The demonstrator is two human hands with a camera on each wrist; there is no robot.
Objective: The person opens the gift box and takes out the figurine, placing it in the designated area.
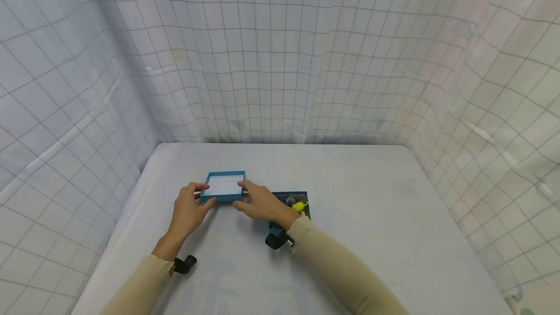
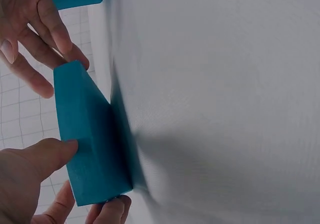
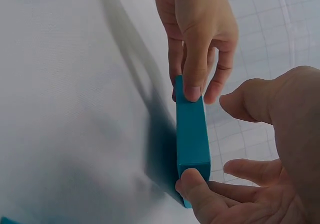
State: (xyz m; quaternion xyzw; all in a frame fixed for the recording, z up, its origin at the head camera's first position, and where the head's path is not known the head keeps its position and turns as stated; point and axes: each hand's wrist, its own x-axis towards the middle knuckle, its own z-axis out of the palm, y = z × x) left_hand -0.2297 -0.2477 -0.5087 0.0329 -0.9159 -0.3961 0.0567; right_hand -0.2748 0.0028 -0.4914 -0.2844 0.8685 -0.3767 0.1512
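A shallow blue box lid [image 1: 225, 198], white inside, faces upward at the left of the table, close over the cloth. My left hand [image 1: 185, 213] grips its left end, with the thumb [image 2: 60, 154] on the near wall and other fingers at the end and underneath. At the opposite end is my right hand [image 1: 262, 203], whose fingertips touch the lid while its thumb [image 3: 245, 101] stands off from the wall. Behind the right wrist, a blue box [image 1: 289, 192] holds small dark items and a yellow piece [image 1: 299, 206]; the wrist hides part of it.
White cloth covers the table [image 1: 372, 218]. Gridded white curtains [image 1: 280, 62] enclose its back and both sides. A black camera [image 1: 185, 264] sits on the left wrist and another black camera [image 1: 275, 241] on the right, beside the blue box's near edge.
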